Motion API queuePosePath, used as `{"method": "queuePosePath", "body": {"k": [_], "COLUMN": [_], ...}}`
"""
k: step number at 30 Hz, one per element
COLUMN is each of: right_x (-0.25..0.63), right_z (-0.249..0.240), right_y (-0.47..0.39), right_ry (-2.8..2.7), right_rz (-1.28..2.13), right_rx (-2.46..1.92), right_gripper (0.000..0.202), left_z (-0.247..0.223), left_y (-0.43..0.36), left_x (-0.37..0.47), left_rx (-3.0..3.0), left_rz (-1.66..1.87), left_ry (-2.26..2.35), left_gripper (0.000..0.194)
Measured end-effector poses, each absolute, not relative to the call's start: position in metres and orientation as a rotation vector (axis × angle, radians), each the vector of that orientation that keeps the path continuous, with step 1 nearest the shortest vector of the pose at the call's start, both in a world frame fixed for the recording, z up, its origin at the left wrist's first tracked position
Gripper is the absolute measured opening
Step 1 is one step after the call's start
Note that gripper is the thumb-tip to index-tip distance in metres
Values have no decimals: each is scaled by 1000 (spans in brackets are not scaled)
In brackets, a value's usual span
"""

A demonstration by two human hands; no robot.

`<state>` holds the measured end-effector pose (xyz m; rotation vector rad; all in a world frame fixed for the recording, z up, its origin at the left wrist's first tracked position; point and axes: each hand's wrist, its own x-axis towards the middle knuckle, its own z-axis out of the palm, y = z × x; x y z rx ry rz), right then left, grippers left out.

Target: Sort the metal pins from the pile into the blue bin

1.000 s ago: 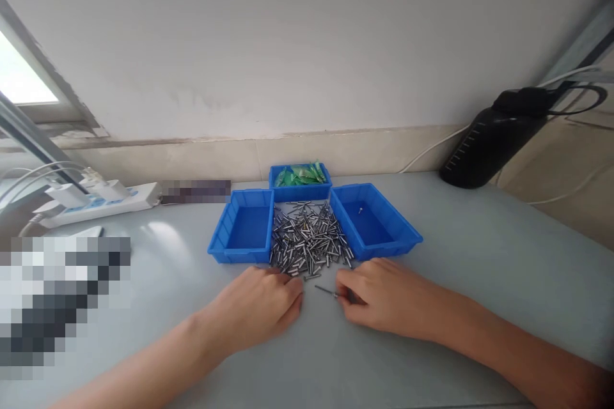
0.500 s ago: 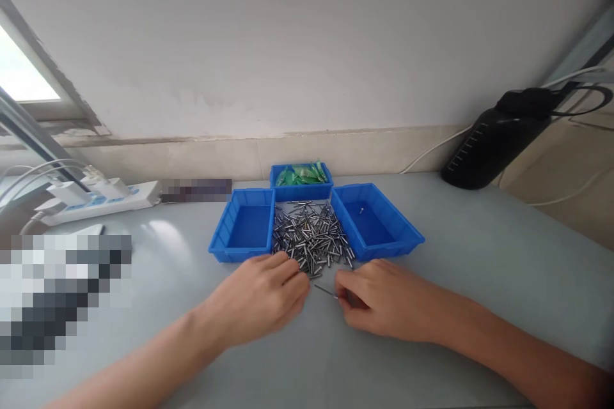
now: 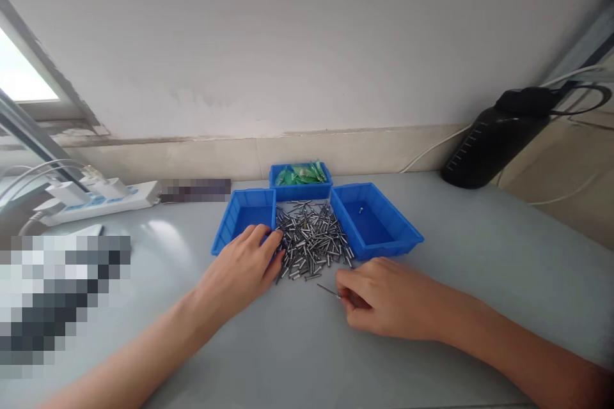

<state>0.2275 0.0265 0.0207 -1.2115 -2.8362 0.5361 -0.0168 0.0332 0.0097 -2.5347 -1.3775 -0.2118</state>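
A pile of thin metal rivets lies between two blue trays. My left hand is at the pile's left side, over the near right corner of the left blue tray; its fingers are bent and what they hold, if anything, is hidden. Pinched in my right hand is a single rivet, its thin shank pointing left above the table. The right blue tray has one small metal piece inside.
Behind the pile, a small blue bin holds green packets. A black bottle leans at the back right. On the left are a white power strip with plugs and a blurred object.
My left hand has moved left and away from me, from the pile's front edge to the left tray's corner. My right hand has stayed nearly still with the rivet.
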Motion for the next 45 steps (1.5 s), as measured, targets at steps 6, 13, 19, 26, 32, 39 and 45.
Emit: {"method": "queuePosePath", "body": {"k": [6, 13, 19, 26, 32, 39, 45], "right_x": [228, 228, 228, 229, 228, 228, 228], "right_z": [20, 18, 19, 18, 20, 20, 18], "right_y": [25, 25, 25, 24, 24, 24, 25], "right_ry": [-2849, -2857, -2865, -2860, -2866, -2865, -2866], "right_rz": [496, 495, 486, 489, 480, 491, 512], "right_rx": [-1200, -1173, -1177, -1187, -1188, -1201, -1185], "right_gripper": [6, 9, 10, 10, 11, 12, 11], "left_z": [7, 7, 6, 9, 9, 13, 16], "left_y": [37, 34, 35, 37, 42, 43, 34], "left_x": [-19, -20, -21, -24, -29, -29, -23], "left_rx": [-2565, -2568, -2523, -2470, -2435, -2526, -2571], "left_rz": [-332, -356, -310, -269, -255, -242, -176], "left_ry": [-1381, -1374, -1403, -1441, -1480, -1410, -1371], "left_gripper": [22, 19, 18, 18, 16, 20, 19]}}
